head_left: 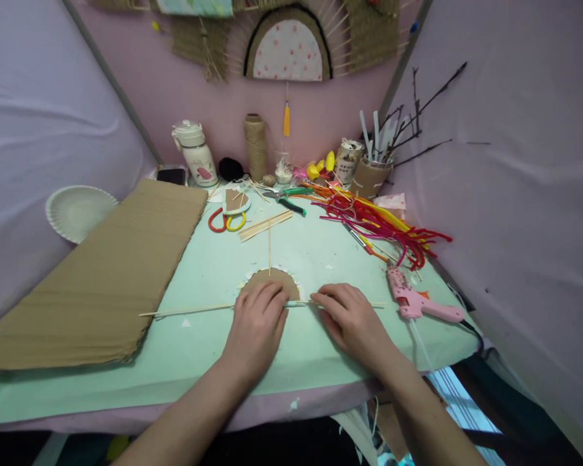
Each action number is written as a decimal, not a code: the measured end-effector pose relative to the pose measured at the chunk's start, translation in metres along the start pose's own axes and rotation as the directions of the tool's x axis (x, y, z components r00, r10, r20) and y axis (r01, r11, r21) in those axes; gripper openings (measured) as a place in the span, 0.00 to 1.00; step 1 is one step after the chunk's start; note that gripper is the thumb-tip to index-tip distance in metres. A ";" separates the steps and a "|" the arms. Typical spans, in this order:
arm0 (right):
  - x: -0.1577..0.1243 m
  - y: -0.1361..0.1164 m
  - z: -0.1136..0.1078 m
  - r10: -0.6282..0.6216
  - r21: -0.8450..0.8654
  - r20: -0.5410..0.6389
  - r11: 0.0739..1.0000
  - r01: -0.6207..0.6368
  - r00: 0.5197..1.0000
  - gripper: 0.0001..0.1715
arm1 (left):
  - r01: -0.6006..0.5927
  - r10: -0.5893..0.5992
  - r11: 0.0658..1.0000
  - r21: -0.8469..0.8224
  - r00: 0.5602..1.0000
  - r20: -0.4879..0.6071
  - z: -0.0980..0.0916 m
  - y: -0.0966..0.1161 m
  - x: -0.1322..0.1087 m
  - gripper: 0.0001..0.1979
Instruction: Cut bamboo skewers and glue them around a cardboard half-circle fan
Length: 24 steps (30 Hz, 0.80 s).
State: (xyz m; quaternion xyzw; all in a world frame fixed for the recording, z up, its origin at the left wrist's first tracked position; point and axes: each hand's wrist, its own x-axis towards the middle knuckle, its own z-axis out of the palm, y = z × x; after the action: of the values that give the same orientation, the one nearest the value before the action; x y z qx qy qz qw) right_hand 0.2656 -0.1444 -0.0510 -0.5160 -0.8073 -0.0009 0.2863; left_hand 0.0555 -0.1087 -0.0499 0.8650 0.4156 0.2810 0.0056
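A cardboard half-circle [271, 278] with a pale, scalloped edge lies flat on the table. My left hand [258, 320] rests over its lower left part, fingers bent and pressed down along the straight edge. One thin wooden stick [270, 249] points away from the top of the curve. Along the straight side, another thin stick [189, 311] reaches out to the left. To the right, my right hand [352, 317] is closed with thumb and fingertips at a thin stick [376, 304] whose end shows past the knuckles. My fingers hide part of these sticks.
A large cardboard sheet [102, 272] covers the left side. A pink glue gun [420, 299] lies close to my right hand. Farther back are loose sticks [265, 226], scissors [227, 220], pliers [291, 204], pipe cleaners [369, 217], a bottle [199, 155] and a twine spool [256, 147].
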 end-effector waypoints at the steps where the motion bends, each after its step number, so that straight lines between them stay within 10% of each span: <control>1: 0.000 -0.001 -0.001 0.006 0.005 -0.009 1.000 -0.006 1.000 0.18 | 0.001 -0.001 1.000 -0.005 1.000 -0.004 -0.001 0.001 0.000 0.12; 24: 0.007 -0.003 -0.004 0.102 -0.040 0.012 0.994 -0.102 0.995 0.19 | 0.131 -0.130 0.986 -0.106 0.991 0.019 -0.008 0.001 0.008 0.11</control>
State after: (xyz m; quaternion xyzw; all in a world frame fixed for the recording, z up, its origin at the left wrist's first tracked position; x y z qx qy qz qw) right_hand 0.2634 -0.1415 -0.0435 -0.5622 -0.7816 0.0015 0.2702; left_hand 0.0564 -0.1053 -0.0385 0.8361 0.4558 0.2965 0.0730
